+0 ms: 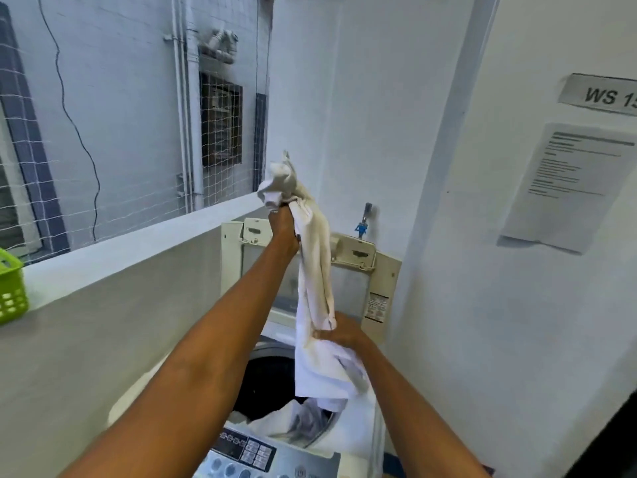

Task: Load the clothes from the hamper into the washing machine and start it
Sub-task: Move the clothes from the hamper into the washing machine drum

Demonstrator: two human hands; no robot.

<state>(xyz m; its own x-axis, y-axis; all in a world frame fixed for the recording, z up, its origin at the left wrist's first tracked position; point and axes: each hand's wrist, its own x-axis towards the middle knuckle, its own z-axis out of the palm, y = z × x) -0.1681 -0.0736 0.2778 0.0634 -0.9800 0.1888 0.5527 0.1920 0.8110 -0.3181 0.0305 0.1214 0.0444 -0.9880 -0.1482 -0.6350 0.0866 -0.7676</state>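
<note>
Green basket [12, 291]: on the ledge's [138, 243] left end, partly cut off by the frame.
Left hand [283, 225]: raised above the washing machine [355, 439], fingers curled tight around the top end of a white garment [315, 270]; a bunched tuft stands above the fist.
White garment: hangs stretched downward, its lower part over the open drum [265, 384].
Right hand [343, 334]: lower down, fingers gripping the same garment near its middle.
More white cloth [286, 426]: draped over the drum's near rim, beside the control panel [248, 453].
Raised lid [382, 270]: upright behind.
Printed notice [565, 184]: on the right wall.
</note>
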